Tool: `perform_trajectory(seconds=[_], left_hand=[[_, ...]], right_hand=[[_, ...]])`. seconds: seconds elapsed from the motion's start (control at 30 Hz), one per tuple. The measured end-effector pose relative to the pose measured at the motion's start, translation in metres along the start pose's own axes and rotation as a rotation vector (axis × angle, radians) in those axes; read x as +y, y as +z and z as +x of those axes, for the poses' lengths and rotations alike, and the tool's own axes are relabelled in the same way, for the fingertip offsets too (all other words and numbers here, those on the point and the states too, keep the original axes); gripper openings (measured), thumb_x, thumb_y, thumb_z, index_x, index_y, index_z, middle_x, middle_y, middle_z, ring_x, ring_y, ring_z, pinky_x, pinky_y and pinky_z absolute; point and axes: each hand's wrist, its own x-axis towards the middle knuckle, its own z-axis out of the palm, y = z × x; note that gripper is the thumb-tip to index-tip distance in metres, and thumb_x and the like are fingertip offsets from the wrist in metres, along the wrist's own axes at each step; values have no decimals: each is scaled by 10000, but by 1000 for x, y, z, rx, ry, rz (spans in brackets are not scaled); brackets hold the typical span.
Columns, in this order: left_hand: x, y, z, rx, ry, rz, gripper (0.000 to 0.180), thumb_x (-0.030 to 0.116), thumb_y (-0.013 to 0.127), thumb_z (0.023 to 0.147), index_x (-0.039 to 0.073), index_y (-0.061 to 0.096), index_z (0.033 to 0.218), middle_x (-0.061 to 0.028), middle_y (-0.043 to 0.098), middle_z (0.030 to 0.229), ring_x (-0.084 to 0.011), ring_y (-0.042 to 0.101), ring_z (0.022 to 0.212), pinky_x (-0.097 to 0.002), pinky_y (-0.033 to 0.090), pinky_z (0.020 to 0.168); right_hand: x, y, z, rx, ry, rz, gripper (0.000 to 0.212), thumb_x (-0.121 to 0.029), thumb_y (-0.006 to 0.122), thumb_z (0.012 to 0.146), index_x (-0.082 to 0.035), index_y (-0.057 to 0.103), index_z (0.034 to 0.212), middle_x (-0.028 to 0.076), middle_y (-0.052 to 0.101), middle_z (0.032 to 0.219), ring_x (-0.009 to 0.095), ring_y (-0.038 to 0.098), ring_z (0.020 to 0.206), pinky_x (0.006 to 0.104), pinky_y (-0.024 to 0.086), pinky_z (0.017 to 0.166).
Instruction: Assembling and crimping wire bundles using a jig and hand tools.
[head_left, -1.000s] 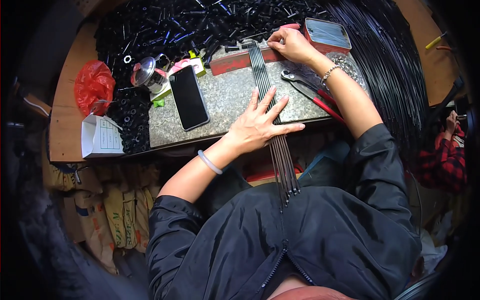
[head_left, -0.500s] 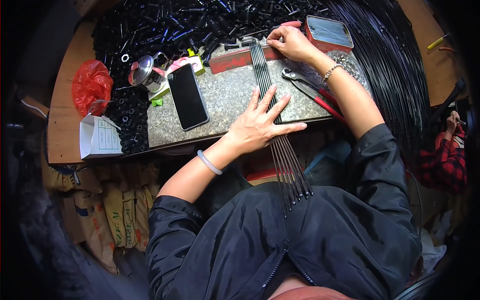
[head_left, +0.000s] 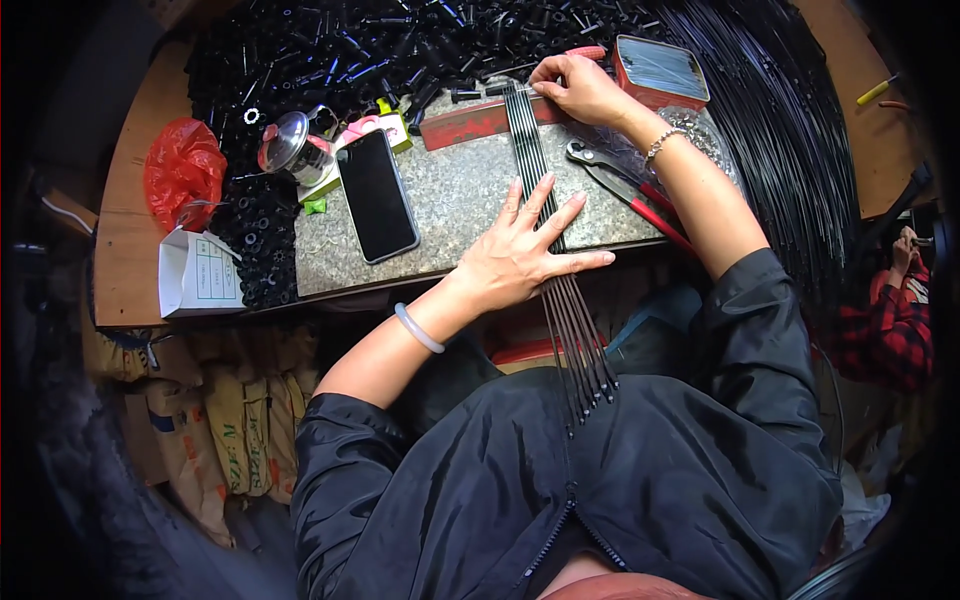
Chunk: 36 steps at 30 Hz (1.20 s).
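Left hand (head_left: 515,255): fingers spread, palm down across the rods near the slab's front edge.
Right hand (head_left: 583,90): thumb and fingertips pressed together beside the red bar's right end; from where I stand I can't tell what is between them.
Thin black rods (head_left: 529,140): side by side over the red bar (head_left: 465,127), under the left hand, near ends fanned out past the edge before the dark jacket (head_left: 650,470).
Stone slab (head_left: 455,190): on the tabletop (head_left: 128,240), carrying a phone (head_left: 378,195) left of the rods and red-handled pliers (head_left: 640,203) to their right.
Tin (head_left: 660,72): beyond the pliers, full of thin sticks.
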Motion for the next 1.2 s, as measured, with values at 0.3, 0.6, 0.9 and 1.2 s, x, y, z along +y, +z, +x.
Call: perform_trajectory(seconds=[0.3,0.6,0.9,1.2], left_hand=[[-1,1,0,28,14,18,681,180,561,799,496,322,1354,-151,306,1428,-481,301,1285,-643,290,998],[-1,-1,2,39,5,20,639,238,575,809,490,340,1348,-150,315,1421,-481,296,1285,-646,287,996],[-2,0,1,59,-23,-28,634,243,583,805,485,352,1344,-163,306,1424,-489,285,1288,-647,277,1003],[-2,1,1,65,-27,-63,647,222,591,792,477,365,1342,-178,315,1417,-492,291,1284,-635,284,1007]], right_hand=[[3,-1,5,-92,-96,9,122,-106,619,817,-18,622,902,93,648,765,186,612,710,305,477,681],[8,-2,12,-121,-237,-25,128,-27,574,840,-31,607,963,46,558,809,137,530,779,268,439,750],[5,3,11,-99,-181,-28,129,-22,560,836,-45,600,956,75,552,910,202,547,881,299,435,809],[6,2,14,-140,-262,-29,153,-18,549,833,-43,603,974,77,551,933,218,541,919,313,427,853]])
